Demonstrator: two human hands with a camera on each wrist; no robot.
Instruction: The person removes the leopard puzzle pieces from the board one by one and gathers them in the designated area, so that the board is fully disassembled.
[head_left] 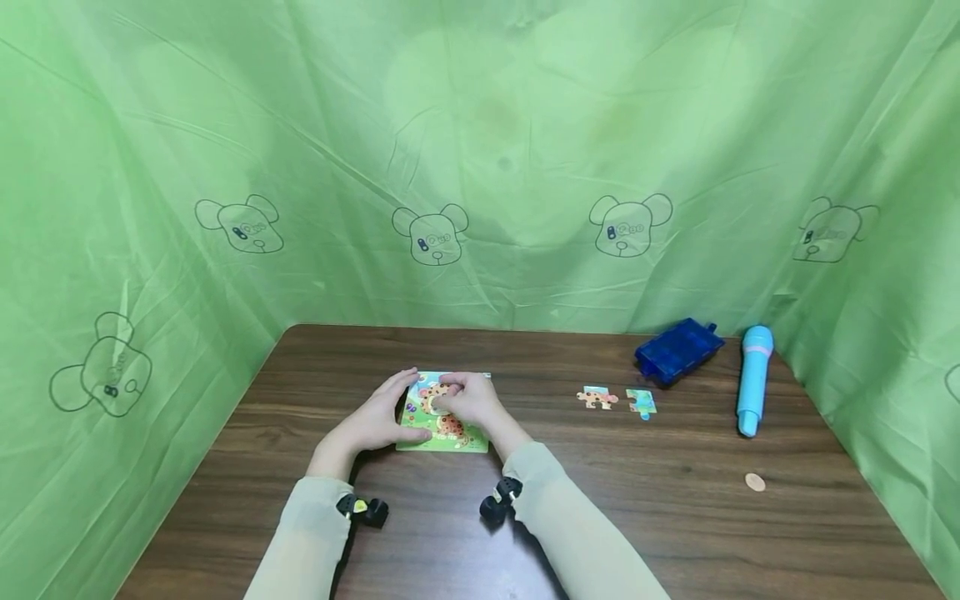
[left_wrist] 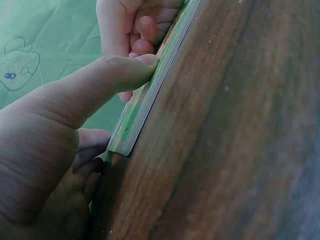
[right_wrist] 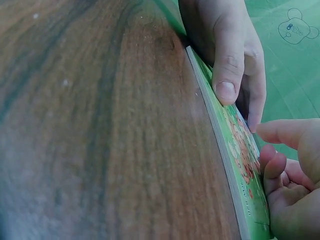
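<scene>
A square jigsaw puzzle (head_left: 474, 443) with spotted cartoon animals on a green ground lies flat on the table. My left hand (head_left: 375, 418) spans its left side. The left thumb (left_wrist: 120, 70) presses on the top near the front edge, while the other fingers reach along the left side to the far edge. Over the puzzle's upper middle is my right hand (head_left: 476, 402), its fingertips bunched against the picture beside a small pale patch. In the right wrist view several fingers (right_wrist: 275, 167) are curled; I cannot tell whether a piece is pinched between the tips.
Two loose jigsaw pieces (head_left: 597, 397) lie to the right. Behind them sits a dark blue translucent case (head_left: 678, 352), with a light blue toy microphone (head_left: 753, 379) beside it. A small beige disc (head_left: 755, 482) lies nearer the table's right edge. Green curtains surround the table (head_left: 675, 533).
</scene>
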